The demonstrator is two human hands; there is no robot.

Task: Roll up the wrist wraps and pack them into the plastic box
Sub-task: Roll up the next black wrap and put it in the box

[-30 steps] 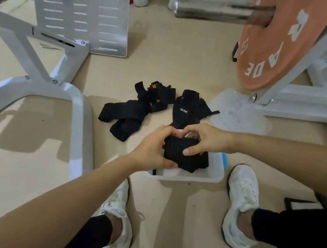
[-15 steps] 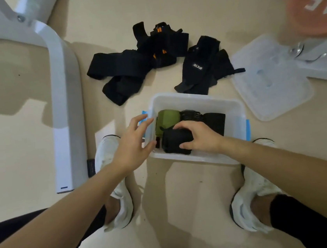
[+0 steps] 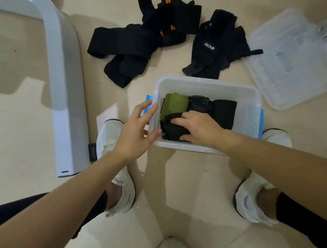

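Hands split since a second ago: right hand (image 3: 199,128) now down in box (image 3: 204,80), fingers curled round black roll (image 3: 174,129), seating it in near-left corner beside green roll (image 3: 173,104). Left hand (image 3: 135,133) open, fingertips touching box's left wall. Loose wraps (image 3: 129,46) lie on floor beyond box's far side, long axis roughly left-right. Left hand nearer them, so likely next reach.

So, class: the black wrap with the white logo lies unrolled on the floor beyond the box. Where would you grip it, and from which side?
Probably pinch the black wrap with the white logo at its far end, coming from above: it lies flat on the floor and that end is free, while its near end bunches beside the plastic box.
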